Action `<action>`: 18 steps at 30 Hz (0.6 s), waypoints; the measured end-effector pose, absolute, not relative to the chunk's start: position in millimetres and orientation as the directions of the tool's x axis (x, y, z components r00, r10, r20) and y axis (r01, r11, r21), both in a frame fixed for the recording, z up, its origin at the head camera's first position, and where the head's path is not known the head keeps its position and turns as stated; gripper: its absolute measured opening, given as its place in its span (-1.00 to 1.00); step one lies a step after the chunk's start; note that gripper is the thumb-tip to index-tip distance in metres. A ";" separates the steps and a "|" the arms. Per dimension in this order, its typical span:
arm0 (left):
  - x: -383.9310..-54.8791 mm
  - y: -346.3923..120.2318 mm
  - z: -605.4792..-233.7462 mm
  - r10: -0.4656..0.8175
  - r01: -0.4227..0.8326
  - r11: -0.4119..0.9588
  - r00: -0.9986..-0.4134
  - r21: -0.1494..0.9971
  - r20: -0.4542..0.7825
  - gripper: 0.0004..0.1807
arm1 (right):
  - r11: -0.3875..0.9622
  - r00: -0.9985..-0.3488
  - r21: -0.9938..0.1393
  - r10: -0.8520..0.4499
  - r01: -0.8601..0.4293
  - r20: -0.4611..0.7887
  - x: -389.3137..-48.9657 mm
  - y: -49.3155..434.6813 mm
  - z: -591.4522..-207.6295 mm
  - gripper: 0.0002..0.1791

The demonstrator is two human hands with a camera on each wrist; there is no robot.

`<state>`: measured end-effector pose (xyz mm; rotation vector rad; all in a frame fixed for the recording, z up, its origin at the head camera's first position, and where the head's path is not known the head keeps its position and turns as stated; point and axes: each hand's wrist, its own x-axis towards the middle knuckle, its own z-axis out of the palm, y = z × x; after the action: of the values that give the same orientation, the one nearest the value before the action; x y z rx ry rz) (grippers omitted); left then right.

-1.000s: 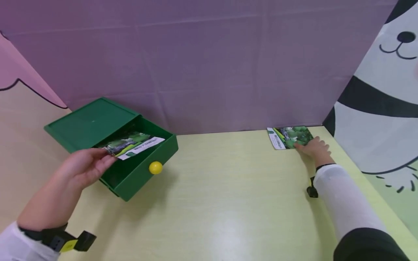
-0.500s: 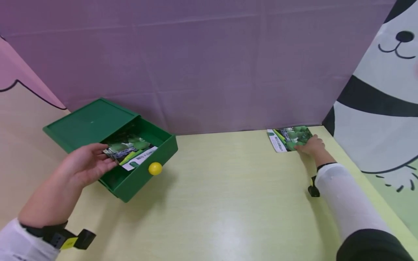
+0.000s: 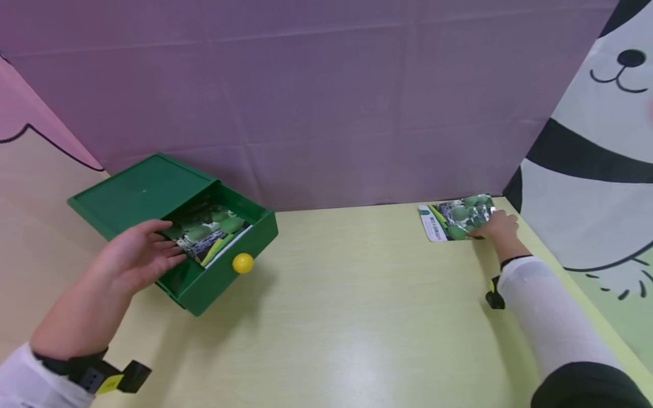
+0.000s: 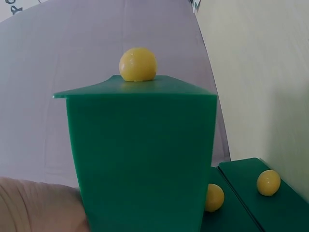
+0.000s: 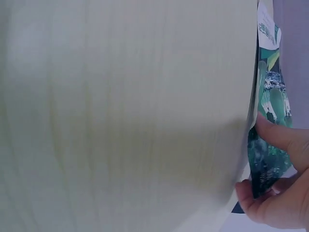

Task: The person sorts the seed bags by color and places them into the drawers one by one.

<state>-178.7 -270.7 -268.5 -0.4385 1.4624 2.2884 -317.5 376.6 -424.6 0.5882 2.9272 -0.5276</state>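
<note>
In the head view, a pulled-out green drawer (image 3: 204,303) with a yellow knob (image 3: 242,263) stands at the left. A seed packet (image 3: 209,233), printed with green fruit, lies inside it. My left hand (image 3: 138,255) hovers over the drawer's near side, fingers loosely extended beside the packet and holding nothing; in the left wrist view only part of this hand (image 4: 38,208) shows beside the drawer. At the far right of the table, my right hand (image 3: 500,229) pinches the right end of a second seed packet (image 3: 454,218). The right wrist view shows the thumb on this packet (image 5: 273,104).
In the left wrist view, lower drawer fronts with yellow knobs (image 4: 268,182) show beneath the pulled-out drawer. A purple cloth wall (image 3: 316,113) closes the table's back edge. A panda-printed sheet (image 3: 586,170) stands along the right side. The pale table (image 3: 347,317) spreads between the hands.
The packet at my left hand has slipped from the fingers and dropped flat into the drawer. The right hand's packet has tilted and its right end has lifted, with the hand shifting slightly right.
</note>
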 end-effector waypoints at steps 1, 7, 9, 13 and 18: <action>-178.7 -269.9 -268.1 0.154 -0.478 -0.375 -0.877 0.795 -0.455 -0.22 | 0.864 -0.925 -0.332 0.348 0.380 -0.151 -316.4 378.7 -425.6 0.08; -178.9 -268.1 -268.1 0.155 -0.473 -0.333 -0.881 0.816 -0.447 -0.18 | 0.842 -0.958 -0.478 0.288 0.252 0.004 -310.0 393.6 -429.4 -0.20; -177.8 -267.2 -268.7 0.161 -0.461 -0.315 -0.888 0.830 -0.432 -0.17 | 0.829 -0.961 -0.506 0.278 0.237 0.005 -308.0 398.4 -428.0 -0.27; -171.2 -258.0 -270.0 0.141 -0.391 -0.262 -0.920 0.882 -0.366 -0.20 | 0.771 -0.955 -0.571 0.286 0.281 -0.082 -304.6 405.8 -421.2 -0.26; -156.3 -234.3 -265.5 0.045 -0.230 -0.137 -0.973 0.964 -0.226 -0.19 | 0.555 -0.947 -0.779 0.281 0.294 -0.157 -299.2 407.0 -412.2 -0.27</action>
<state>-156.3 -234.3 -265.5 -0.2104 1.9323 2.2298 -299.2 407.0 -412.2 0.5092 2.7570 -1.3851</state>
